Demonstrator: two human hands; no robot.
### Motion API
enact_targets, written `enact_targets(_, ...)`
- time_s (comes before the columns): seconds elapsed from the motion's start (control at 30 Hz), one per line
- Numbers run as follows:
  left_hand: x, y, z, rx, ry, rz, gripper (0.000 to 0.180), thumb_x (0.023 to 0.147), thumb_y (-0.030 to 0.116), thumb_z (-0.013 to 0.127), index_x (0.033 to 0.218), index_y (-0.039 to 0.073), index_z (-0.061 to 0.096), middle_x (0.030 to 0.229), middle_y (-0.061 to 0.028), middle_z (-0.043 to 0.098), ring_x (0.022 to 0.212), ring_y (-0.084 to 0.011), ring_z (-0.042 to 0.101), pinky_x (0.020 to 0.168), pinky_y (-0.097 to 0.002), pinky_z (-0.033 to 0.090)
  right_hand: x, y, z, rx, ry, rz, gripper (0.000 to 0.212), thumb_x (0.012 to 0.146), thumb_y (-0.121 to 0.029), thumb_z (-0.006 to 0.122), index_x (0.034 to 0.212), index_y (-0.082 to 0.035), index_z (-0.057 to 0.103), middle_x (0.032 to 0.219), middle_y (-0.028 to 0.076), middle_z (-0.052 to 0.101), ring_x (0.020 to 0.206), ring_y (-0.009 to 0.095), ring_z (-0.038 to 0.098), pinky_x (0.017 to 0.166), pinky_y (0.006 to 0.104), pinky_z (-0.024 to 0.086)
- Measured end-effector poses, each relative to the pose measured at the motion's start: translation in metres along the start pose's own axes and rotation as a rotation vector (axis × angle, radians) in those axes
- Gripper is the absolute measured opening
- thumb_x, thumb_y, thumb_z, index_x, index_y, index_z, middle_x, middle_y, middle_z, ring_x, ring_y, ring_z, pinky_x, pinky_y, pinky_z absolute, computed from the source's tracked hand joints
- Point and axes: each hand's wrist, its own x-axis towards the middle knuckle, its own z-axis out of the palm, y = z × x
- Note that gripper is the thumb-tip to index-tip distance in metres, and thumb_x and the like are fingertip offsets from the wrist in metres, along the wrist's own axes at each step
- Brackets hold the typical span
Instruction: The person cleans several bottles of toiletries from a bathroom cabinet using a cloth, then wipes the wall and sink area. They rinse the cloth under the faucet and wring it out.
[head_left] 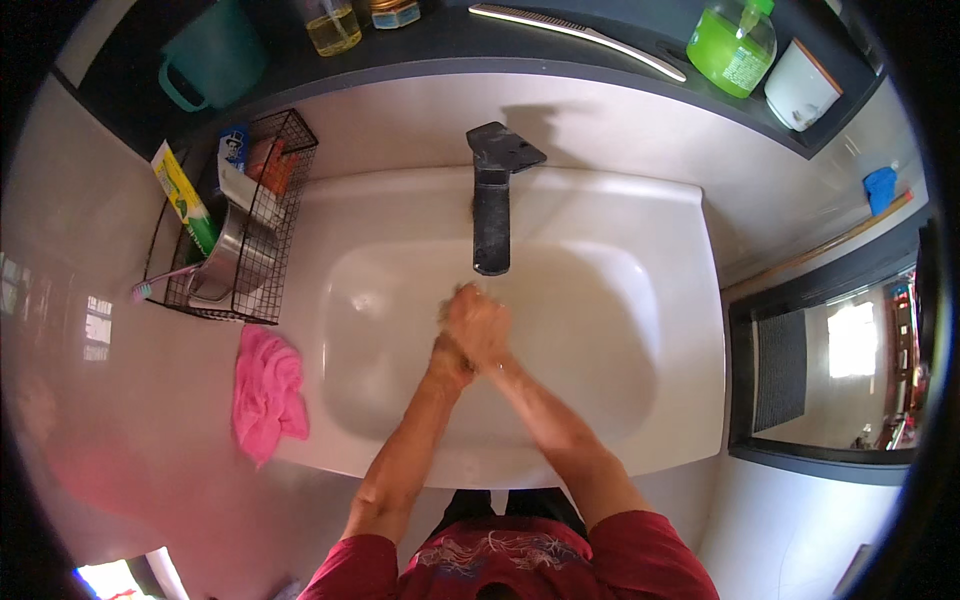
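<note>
Over the basin of a white sink [690,300], my two hands are pressed together below the spout of a black faucet [491,225]. My right hand [484,328] lies across my left and is wrapped over it, slightly smeared by motion. Beneath it, my left hand [452,360] is mostly covered, and its fingers cannot be made out. Both forearms look wet and cross at the wrists. No soap or tool shows between the hands. Whether water runs from the spout cannot be seen clearly.
A pink cloth [268,395] hangs at the sink's left edge, beside a black wire basket [240,225] with tubes and a metal cup. Along the dark shelf [420,45] stand a teal mug [215,55], a comb [580,35], a green pump bottle [733,48] and a white cup [803,88].
</note>
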Motion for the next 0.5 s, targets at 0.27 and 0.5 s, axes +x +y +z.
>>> enact_targets(0.27, 0.014, -0.013, -0.049, 0.09, -0.39, 0.473, 0.028, 0.088, 0.027, 0.047, 0.109, 0.007, 0.05, 0.103, -0.0032, 0.056, 0.093, -0.0175, 0.055, 0.081, -0.0317, 0.046, -0.027, 0.012, 0.032, -0.03, 0.163, -0.341, 0.013, 0.081, -0.014, 0.05, 0.08, -0.003, 0.055, 0.058, 0.014, 0.055, 0.059, 0.036, 0.057, 0.063, 0.046, 0.046)
enact_targets(0.5, -0.018, -0.001, 0.038, 0.403, 0.449, 0.051, 0.052, 0.08, 0.047, 0.055, 0.115, 0.01, 0.049, 0.111, -0.0077, 0.051, 0.103, -0.0248, 0.048, 0.084, -0.0474, 0.04, 0.001, 0.117, 0.026, 0.096, -0.105, 0.499, 0.021, 0.087, -0.024, 0.046, 0.088, -0.004, 0.051, 0.079, 0.016, 0.057, 0.073, 0.034, 0.057, 0.065, 0.0442, 0.045)
